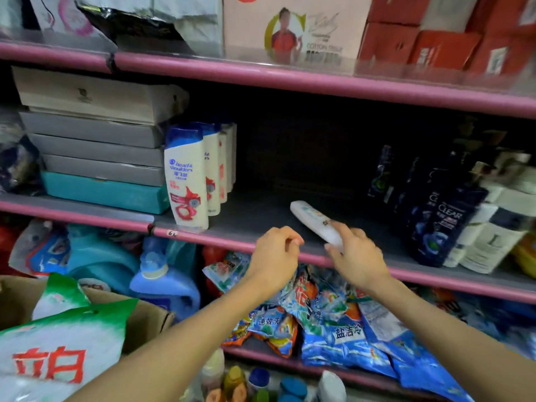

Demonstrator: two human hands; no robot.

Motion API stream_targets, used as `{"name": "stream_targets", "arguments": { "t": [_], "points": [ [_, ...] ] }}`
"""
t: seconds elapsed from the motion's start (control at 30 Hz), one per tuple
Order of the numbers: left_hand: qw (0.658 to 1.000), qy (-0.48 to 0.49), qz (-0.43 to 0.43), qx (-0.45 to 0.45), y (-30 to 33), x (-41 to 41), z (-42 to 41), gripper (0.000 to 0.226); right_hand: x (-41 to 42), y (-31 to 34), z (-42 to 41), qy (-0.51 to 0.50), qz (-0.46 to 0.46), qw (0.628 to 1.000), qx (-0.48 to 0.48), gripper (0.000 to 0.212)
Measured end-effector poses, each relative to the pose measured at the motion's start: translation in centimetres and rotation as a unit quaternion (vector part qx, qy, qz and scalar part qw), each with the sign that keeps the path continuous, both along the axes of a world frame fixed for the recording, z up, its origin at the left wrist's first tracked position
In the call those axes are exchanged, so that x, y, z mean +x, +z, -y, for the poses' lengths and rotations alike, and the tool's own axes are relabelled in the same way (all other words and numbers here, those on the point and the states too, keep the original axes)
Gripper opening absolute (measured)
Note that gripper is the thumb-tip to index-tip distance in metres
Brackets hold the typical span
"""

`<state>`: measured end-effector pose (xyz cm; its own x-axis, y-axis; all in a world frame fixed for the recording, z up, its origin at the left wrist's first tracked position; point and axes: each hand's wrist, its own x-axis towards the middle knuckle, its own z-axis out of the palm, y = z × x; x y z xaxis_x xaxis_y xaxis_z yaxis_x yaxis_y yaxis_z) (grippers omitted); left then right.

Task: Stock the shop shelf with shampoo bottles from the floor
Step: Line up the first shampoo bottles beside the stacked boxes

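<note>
A person's two bare arms reach toward a pink-edged shop shelf (232, 221). The right hand (355, 256) holds the near end of a white bottle (314, 221) that lies on its side on the shelf, its far end pointing away and to the left of the fingers. The forefinger lies straight along the top of the bottle and the thumb sits at its underside near the shelf edge; the other fingers are curled, and the motion blur hides how firmly they grip. The left hand (275, 253) hovers just left of the bottle, at the shelf's front edge, fingers curled in loosely with thumb and fingertips close together, holding nothing.

Well left of both hands, a row of white shampoo bottles with blue caps (188, 178) stands upright on the same shelf, beside a stack of flat boxes (98, 146). To the right of the right hand's fingers stand dark blue bottles (441, 216) and pale pump bottles (493, 227). Below the hands, on the lower shelf, lie blue detergent bags (333, 323) and blue jugs (165, 282)
</note>
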<state>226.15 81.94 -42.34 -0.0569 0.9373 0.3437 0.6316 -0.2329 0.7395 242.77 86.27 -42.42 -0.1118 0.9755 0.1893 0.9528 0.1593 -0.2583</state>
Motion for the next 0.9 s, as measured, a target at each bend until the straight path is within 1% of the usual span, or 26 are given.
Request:
{"name": "stream_targets", "arguments": {
  "t": [0.03,0.1,0.17,0.2,0.3,0.37,0.43,0.5,0.6,0.63,0.7,0.73,0.8,0.83,0.87,0.9],
  "points": [
    [1.0,-0.007,-0.009,-0.004,0.1,0.5,0.1,0.021,0.6,0.1,-0.1,0.019,-0.017,0.999,-0.024,0.057],
    [0.999,-0.02,-0.019,-0.017,0.3,1.1,0.4,0.023,1.4,0.3,0.1,0.062,0.0,0.997,-0.034,0.06],
    [0.998,-0.029,-0.045,-0.021,0.3,1.3,0.6,0.029,1.6,0.5,0.6,0.082,0.01,0.997,-0.003,0.056],
    [0.997,-0.033,-0.062,-0.02,0.2,1.3,0.7,0.036,1.5,0.7,0.8,0.085,-0.002,0.996,0.021,0.052],
    [0.995,-0.044,-0.085,-0.025,0.2,1.0,0.6,0.057,0.7,2.2,1.2,0.066,-0.087,0.992,0.066,0.044],
    [0.995,-0.05,-0.08,-0.035,0.4,0.8,0.3,0.068,-0.2,3.7,1.5,0.03,-0.173,0.983,0.054,0.038],
    [0.995,-0.055,-0.079,-0.034,0.5,0.8,0.0,0.073,-1.3,5.2,1.7,0.005,-0.303,0.953,0.007,0.029],
    [0.996,-0.056,-0.071,-0.022,0.6,0.9,-0.3,0.076,-2.4,6.6,1.6,-0.011,-0.415,0.908,-0.06,0.024],
    [0.999,-0.021,-0.044,0.0,1.3,0.7,-0.8,0.075,-3.9,8.6,1.5,-0.054,-0.515,0.837,-0.174,0.026],
    [0.999,0.001,-0.042,0.012,1.8,0.5,-1.0,0.07,-4.4,9.1,1.4,-0.06,-0.538,0.815,-0.207,0.027],
    [0.997,0.03,-0.041,0.051,3.2,-0.2,-1.5,0.048,-5.5,9.9,0.9,-0.049,-0.578,0.769,-0.267,0.029],
    [0.996,0.034,-0.039,0.068,4.0,-0.6,-1.7,0.039,-5.9,10.2,0.7,-0.036,-0.599,0.744,-0.294,0.03],
    [0.996,0.02,-0.036,0.076,5.7,-1.7,-2.6,0.03,-6.3,10.6,0.0,0.005,-0.641,0.7,-0.315,0.034],
    [0.997,0.004,-0.036,0.063,6.6,-2.5,-3.1,0.03,-6.3,10.6,-0.3,0.032,-0.655,0.689,-0.308,0.037],
    [0.998,-0.014,-0.038,0.041,7.6,-3.4,-3.6,0.031,-6.2,10.4,-0.7,0.059,-0.658,0.691,-0.293,0.039],
    [0.998,-0.035,-0.041,0.015,8.5,-4.2,-4.1,0.035,-6.1,10.1,-0.9,0.082,-0.644,0.709,-0.275,0.041]
  ]
}}
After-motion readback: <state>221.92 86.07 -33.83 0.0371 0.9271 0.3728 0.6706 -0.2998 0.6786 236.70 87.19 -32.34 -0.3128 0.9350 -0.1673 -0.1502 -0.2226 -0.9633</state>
